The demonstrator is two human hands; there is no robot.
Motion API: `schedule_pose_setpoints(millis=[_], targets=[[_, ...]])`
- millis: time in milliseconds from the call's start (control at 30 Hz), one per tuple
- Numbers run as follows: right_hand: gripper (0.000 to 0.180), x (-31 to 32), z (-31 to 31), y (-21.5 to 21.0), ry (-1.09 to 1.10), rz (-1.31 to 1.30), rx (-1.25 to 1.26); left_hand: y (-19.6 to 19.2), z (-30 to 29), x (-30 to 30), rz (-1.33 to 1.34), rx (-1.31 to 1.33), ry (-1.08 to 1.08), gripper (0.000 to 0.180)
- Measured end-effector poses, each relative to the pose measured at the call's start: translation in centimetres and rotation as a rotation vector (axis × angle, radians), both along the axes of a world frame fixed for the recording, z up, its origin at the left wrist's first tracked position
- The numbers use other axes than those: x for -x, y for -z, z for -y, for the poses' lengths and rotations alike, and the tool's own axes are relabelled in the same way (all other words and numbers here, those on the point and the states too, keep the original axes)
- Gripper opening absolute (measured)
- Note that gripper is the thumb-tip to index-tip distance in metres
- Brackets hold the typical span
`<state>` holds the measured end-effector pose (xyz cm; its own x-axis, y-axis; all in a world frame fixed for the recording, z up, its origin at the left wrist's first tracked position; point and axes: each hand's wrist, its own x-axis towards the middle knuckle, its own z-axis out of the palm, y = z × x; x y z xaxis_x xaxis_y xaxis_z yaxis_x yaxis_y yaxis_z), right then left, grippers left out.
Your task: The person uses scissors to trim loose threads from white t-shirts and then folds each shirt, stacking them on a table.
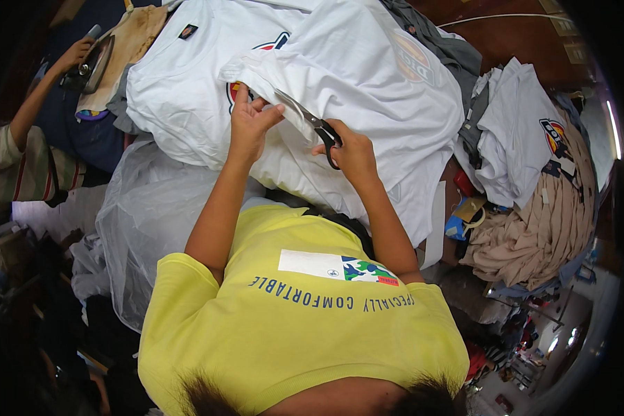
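Note:
Loose white T-shirts (353, 76) with a coloured chest print lie heaped in front of me. My left hand (248, 132) is closed on a bunched edge of a white T-shirt, thumb and fingers pinching the cloth. In my right hand (356, 151) is a pair of scissors (328, 135), its black handles around my fingers. The metal blades point up and left, lying along the bunched cloth close to my left thumb. Whether the blades are apart, or have cloth between them, I cannot make out.
At the far left, another person's hand (78, 52) is at an iron (98, 66) on a stained board. A clear plastic bag (145, 208) hangs below the table's left side. To the right sit more white shirts (509, 132), a beige garment pile (534, 236) and a tape roll (475, 220).

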<state>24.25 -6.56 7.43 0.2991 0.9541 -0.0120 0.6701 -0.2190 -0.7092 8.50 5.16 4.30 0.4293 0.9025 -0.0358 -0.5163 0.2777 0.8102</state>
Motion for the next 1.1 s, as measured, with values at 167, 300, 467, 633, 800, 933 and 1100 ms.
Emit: schedule_pose_setpoints(millis=[167, 300, 467, 633, 800, 933, 1100], targets=[[0.059, -0.2, 0.1, 0.4, 0.008, -0.012, 0.028, 0.5, -1.0, 0.2, 0.008, 0.037, -0.018, 0.075], [0.062, 0.5, -0.7, -0.8, -0.026, 0.195, -0.027, 0.2, -0.7, 0.3, 0.003, -0.026, -0.003, 0.076], [0.060, 0.7, -1.5, -1.2, -0.052, 0.183, -0.083, 0.1, -0.5, 0.5, -0.020, -0.045, -0.007, 0.077], [0.046, 0.6, -1.5, -1.4, -0.047, 0.129, 0.036, -0.2, -0.3, 0.5, -0.036, -0.041, 0.006, 0.078], [0.038, 0.1, -0.8, -0.4, -0.034, -0.029, -0.017, -0.3, -1.0, 0.6, 0.035, -0.013, -0.059, 0.079], [0.050, 0.2, -0.8, 0.6, -0.044, 0.123, -0.089, -0.4, -1.5, 1.0, 0.005, -0.039, -0.078, 0.081], [0.060, 1.1, -1.8, -1.1, -0.048, 0.161, -0.088, -0.2, -1.5, 1.1, 0.010, -0.076, -0.055, 0.084]])
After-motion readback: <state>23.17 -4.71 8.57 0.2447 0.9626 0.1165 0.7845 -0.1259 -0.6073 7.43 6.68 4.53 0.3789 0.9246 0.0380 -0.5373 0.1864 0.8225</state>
